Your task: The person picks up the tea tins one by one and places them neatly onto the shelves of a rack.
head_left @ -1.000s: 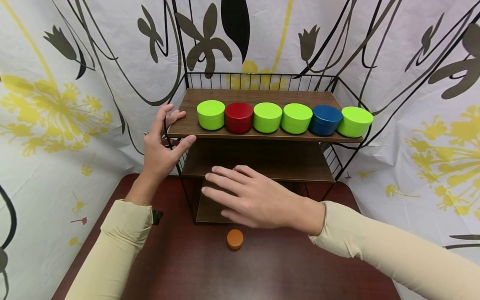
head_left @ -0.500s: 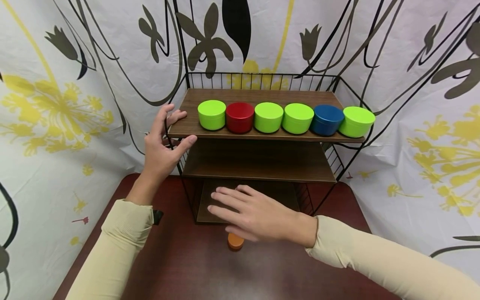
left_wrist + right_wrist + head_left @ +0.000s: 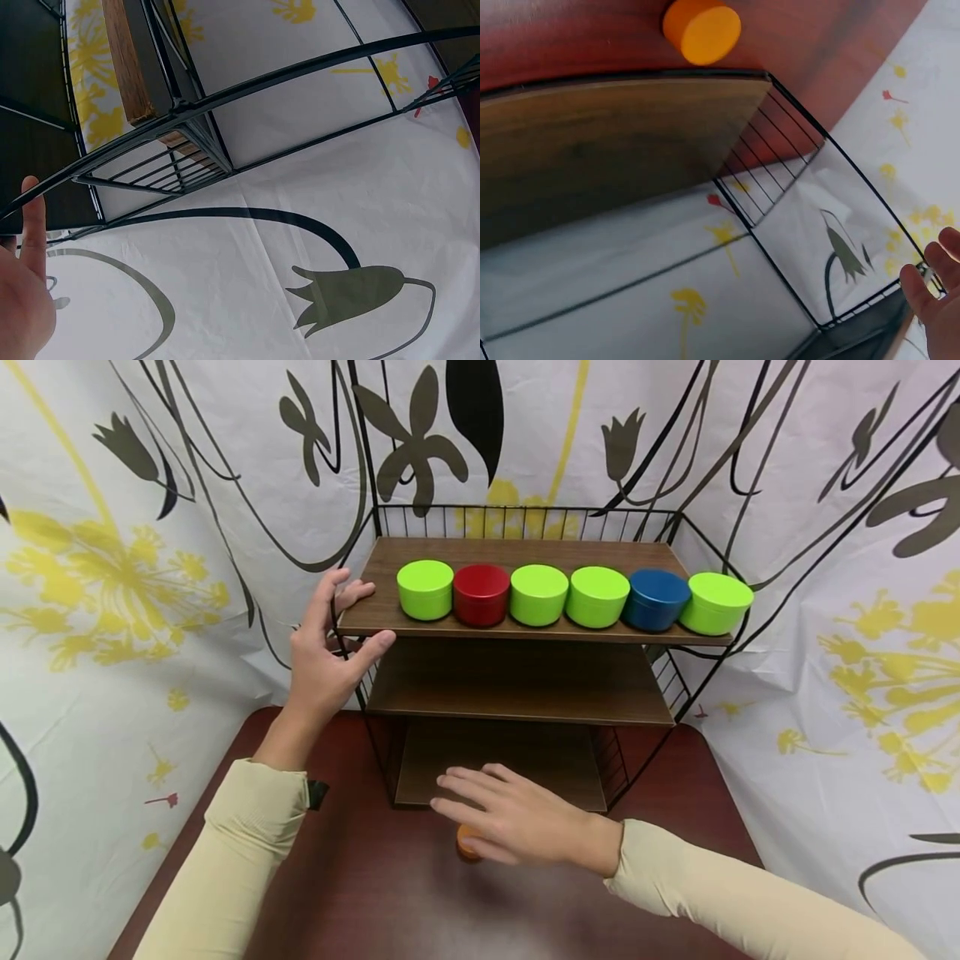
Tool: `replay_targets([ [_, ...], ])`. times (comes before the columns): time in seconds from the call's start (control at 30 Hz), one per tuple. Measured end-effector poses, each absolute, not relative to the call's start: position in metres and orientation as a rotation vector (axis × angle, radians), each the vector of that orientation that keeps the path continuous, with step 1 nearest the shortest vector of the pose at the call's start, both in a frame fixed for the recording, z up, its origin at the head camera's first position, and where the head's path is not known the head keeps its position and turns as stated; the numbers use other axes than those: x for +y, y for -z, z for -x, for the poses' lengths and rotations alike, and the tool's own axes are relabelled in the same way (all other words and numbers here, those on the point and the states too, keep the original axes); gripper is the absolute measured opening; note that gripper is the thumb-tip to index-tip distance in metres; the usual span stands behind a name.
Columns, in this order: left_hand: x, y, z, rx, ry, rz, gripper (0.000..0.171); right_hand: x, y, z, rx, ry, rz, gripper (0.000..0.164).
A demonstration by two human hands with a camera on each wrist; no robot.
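In the head view my left hand (image 3: pixel 318 639) holds the left end of the shelf rack (image 3: pixel 525 631), with the thumb in front of the black wire post and the fingers behind it. My right hand (image 3: pixel 525 814) hovers low in front of the rack, its fingers fairly straight and nothing in them. Partly hidden under its thumb side, a small round orange container (image 3: pixel 467 842) sits on the table; whether they touch I cannot tell. The right wrist view shows the same orange container (image 3: pixel 705 31) uncovered, and the left hand (image 3: pixel 941 289) by the wire frame.
Along the top shelf's front edge stands a row of round lidded tins: a red one (image 3: pixel 481 596), a blue one (image 3: pixel 656 600) and several green ones, such as this left tin (image 3: pixel 425 590). The rack stands on a dark red table (image 3: pixel 360 877) before a patterned curtain (image 3: pixel 135 610).
My right hand has come down and toward me, from before the lower shelf to over the orange container, which is now partly covered. The left hand has kept its place on the rack.
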State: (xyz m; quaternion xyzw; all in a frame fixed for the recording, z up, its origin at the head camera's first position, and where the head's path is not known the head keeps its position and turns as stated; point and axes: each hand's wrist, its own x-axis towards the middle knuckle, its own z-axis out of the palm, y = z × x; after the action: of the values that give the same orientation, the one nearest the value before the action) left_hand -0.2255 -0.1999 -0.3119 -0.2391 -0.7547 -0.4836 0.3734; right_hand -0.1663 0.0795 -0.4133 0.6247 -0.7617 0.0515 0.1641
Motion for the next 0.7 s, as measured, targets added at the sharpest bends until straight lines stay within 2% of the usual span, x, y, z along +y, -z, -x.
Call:
replay_targets([
  [0.47, -0.205, 0.319, 0.234, -1.926, 1.252, 0.613, 0.074, 0.087, 0.454, 0.167, -2.196, -0.205, -1.743, 0.057],
  [0.7, -0.204, 0.318, 0.232, -1.937, 1.24, 0.611, 0.073, 0.092, 0.475, 0.165, -2.291, -0.2, -1.731, 0.052],
])
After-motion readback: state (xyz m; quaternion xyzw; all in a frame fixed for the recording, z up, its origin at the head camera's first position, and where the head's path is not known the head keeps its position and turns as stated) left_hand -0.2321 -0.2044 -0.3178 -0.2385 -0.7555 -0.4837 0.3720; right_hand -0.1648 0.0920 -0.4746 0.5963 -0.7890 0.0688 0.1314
